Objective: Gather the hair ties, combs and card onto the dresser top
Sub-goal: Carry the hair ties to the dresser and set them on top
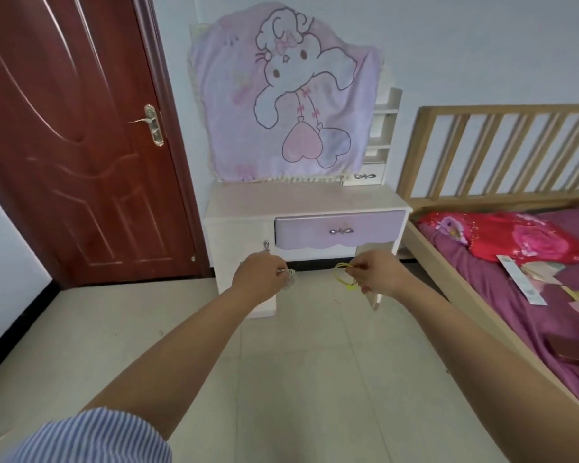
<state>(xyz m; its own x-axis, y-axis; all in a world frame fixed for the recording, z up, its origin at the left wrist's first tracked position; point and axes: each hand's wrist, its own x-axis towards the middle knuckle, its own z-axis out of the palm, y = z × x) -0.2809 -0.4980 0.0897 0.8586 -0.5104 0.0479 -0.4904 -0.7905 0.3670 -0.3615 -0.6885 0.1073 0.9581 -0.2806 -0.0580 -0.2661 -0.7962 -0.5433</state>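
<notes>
The bed (502,289) stands at right with a long card (521,284) and other small items, too blurred to identify, lying on its purple cover; the dresser (241,228) stands against the far wall, its worktop (298,197) carrying nothing visible. Both arms are extended toward the dresser, below the level of its drawer (340,228). The left hand (258,277) has its fingers clenched on a small pale hair tie (290,277), and the right hand (378,274) pinches thin yellow hair ties (343,277) that dangle from its fingers.
</notes>
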